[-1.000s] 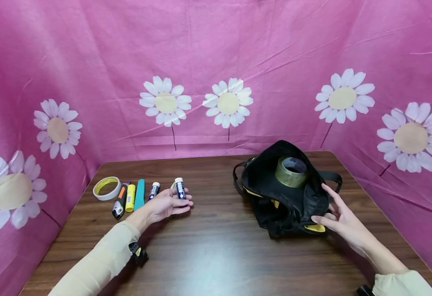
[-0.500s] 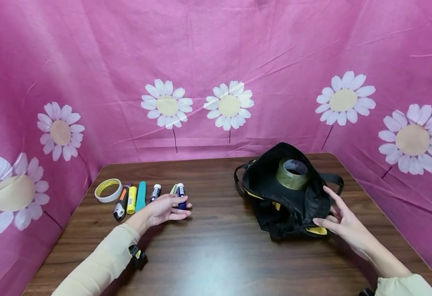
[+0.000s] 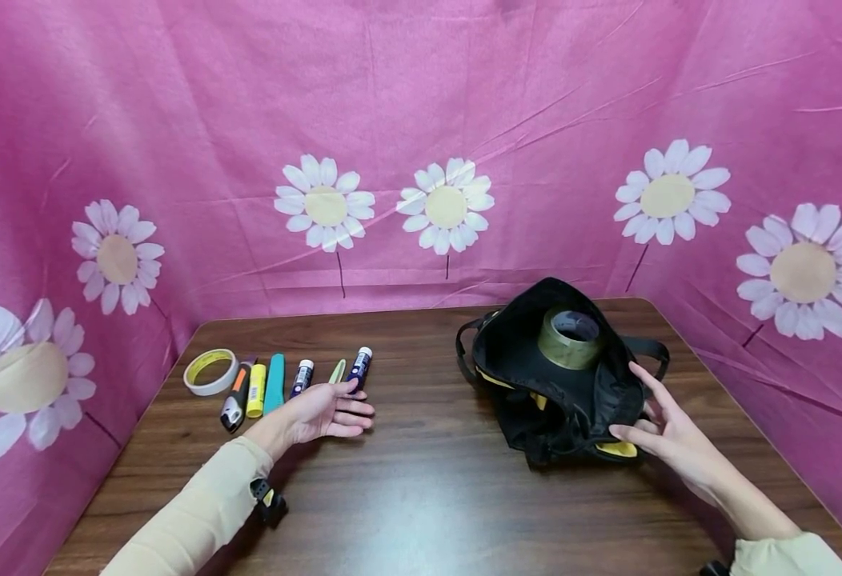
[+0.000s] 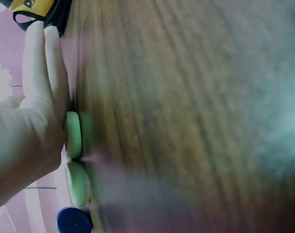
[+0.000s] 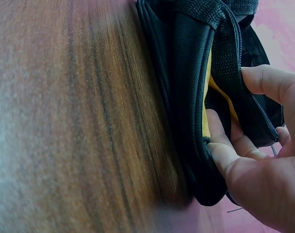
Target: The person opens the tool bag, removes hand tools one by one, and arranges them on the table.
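Observation:
My left hand (image 3: 327, 414) is beside a blue glue stick (image 3: 360, 368) with a white cap, which lies slanted on the table. Its fingers are extended, and the thumb overlaps the glue stick's near end. Just left of that is a pale green item (image 3: 338, 370); the left wrist view gives it two rounded green ends (image 4: 73, 135). Another blue glue stick (image 3: 302, 377) lies further left. On the right, my right hand (image 3: 673, 444) grips the edge of an open black bag (image 3: 511, 412) with yellow lining. A roll of tape (image 3: 561, 350) sits in the bag's mouth.
At the table's left are a white tape roll (image 3: 228, 380), a utility knife (image 3: 234, 404), a yellow tube (image 3: 256, 390) and a teal bar-shaped item (image 3: 274, 384). Pink cloth (image 3: 392, 80) with daisies hangs behind the wooden table (image 3: 421, 480).
The glue stick has gone from upright in the left hand to lying slanted on the table. My left fingers have loosened from it. The right hand still holds the bag.

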A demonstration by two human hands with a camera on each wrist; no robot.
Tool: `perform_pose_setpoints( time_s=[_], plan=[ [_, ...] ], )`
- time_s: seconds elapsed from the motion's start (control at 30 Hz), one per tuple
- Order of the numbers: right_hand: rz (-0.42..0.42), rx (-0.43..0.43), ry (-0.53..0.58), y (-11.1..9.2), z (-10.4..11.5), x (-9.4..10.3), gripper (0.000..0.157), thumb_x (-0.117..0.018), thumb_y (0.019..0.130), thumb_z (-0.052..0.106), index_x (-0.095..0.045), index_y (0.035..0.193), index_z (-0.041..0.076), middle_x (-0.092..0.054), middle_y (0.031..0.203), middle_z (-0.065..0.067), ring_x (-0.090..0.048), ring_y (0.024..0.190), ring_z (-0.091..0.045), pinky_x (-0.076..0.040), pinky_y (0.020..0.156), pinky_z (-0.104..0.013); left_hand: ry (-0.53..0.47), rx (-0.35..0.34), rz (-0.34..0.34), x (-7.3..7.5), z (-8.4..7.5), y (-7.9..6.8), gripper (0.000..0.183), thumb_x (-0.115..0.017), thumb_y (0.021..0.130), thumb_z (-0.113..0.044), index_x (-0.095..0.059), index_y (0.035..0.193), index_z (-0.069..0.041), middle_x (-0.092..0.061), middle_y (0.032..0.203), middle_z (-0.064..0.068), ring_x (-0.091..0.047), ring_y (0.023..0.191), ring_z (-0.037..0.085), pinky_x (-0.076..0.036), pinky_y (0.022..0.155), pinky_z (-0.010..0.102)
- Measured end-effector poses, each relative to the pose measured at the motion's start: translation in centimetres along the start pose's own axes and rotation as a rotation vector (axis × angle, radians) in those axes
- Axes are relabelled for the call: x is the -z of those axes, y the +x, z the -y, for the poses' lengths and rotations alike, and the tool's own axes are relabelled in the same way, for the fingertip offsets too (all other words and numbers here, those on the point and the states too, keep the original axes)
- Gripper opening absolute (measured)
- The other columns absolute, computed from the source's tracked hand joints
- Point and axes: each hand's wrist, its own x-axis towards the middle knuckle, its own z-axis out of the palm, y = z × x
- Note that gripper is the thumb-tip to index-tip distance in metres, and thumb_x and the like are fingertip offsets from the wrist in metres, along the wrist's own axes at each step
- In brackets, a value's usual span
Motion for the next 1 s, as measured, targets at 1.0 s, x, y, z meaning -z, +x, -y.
perform_pose_setpoints(
  time_s=[1.0],
  plan=[
    [-0.022, -0.035, -0.067, 0.0, 0.2, 0.0, 0.097, -0.065, 0.095, -0.006, -0.005, 0.164, 0.028, -0.056, 0.122, -0.008, -0.068, 0.09, -0.015, -0.056, 0.08, -0.022, 0.061, 0.027, 0.058, -1.2, -0.3, 0.0, 0.059, -0.035, 0.112, -0.037, -0.04, 0.143, 0.012, -0.069, 0.115, 0.017, -0.07, 0.098, 0.024, -0.061, 0.087, 0.036]
  ],
)
